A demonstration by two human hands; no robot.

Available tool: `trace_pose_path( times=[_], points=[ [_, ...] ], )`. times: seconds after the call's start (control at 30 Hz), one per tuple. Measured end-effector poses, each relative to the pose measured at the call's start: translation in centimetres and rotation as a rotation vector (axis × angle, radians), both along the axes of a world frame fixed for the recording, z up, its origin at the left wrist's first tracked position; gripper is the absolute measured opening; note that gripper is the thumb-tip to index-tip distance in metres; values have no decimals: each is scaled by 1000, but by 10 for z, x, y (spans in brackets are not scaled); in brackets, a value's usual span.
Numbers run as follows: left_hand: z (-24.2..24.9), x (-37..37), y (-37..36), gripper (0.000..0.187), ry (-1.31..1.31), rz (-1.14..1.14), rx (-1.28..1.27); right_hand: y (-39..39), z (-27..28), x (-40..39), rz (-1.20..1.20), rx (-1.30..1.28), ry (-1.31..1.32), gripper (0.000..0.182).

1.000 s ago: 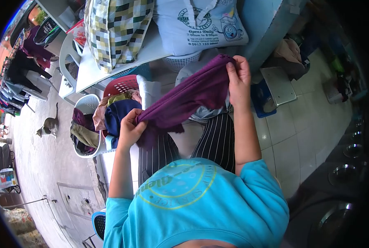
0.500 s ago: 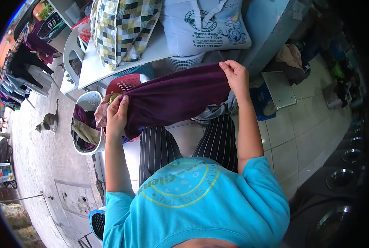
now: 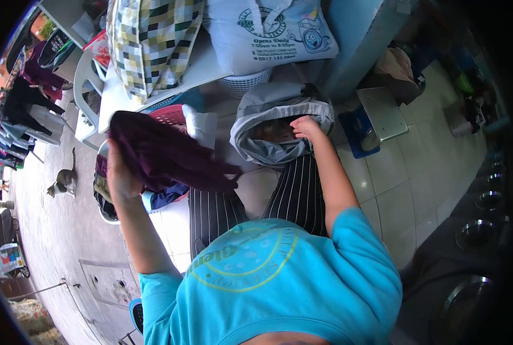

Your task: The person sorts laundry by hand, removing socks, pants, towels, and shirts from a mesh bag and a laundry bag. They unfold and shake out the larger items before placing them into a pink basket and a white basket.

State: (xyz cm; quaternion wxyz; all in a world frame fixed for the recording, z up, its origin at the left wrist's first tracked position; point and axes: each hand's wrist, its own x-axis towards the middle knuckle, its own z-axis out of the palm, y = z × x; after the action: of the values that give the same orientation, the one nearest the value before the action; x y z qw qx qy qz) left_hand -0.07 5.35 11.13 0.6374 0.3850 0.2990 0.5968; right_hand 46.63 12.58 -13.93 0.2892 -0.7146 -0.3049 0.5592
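Observation:
A dark purple garment hangs bunched from my left hand, whose fingers are wrapped round its left side. Part of that grip is hidden behind the cloth. My right hand is over the mouth of a grey fabric bag that stands between my knees. Its fingers are bent and slightly apart at the opening, with nothing visible in them. Inside the bag it is dark, and the contents are hard to make out. Beside the purple garment stand a red perforated basket and a white basket of clothes, both partly covered.
A white table ahead carries a checked bag and a white printed bag. Beneath it is a white basket. A metal-topped scale stands on the right. Outside at left are a cat and a clothes rack.
My right hand has let go of the purple garment and moved down to the grey bag. My left hand has moved left with the garment, which was stretched between both hands and is now bunched.

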Motion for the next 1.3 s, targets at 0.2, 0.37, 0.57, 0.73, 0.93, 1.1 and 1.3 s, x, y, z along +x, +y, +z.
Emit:
trace_pose_path(
  times=[0.2, 0.37, 0.57, 0.73, 0.93, 1.1, 1.3],
  points=[
    [6, -50, 13, 70, -83, 95, 242, 9, -42, -9, -226, -9, -673, 65],
    [-20, -92, 1, 68, -286, 99, 384, 7, -56, -16, -124, -111, -858, 73],
    [-181, -99, -45, 37, -198, 660, -918, 8, -134, 23, -139, -159, -809, 46],
    [-246, -30, -104, 25, -57, 323, -912, -31, -64, 5, 156, -33, -889, 36],
    [-254, 29, -99, 13, 798, 407, -357, -85, -7, 8, -43, 604, -288, 29],
    [-231, 53, -91, 14, 1278, 242, -45, -119, 97, 2, -183, 724, 425, 23],
    [-180, 101, -79, 85, 924, -119, 35, -117, 140, -17, -21, 789, 1437, 44]
  ],
)
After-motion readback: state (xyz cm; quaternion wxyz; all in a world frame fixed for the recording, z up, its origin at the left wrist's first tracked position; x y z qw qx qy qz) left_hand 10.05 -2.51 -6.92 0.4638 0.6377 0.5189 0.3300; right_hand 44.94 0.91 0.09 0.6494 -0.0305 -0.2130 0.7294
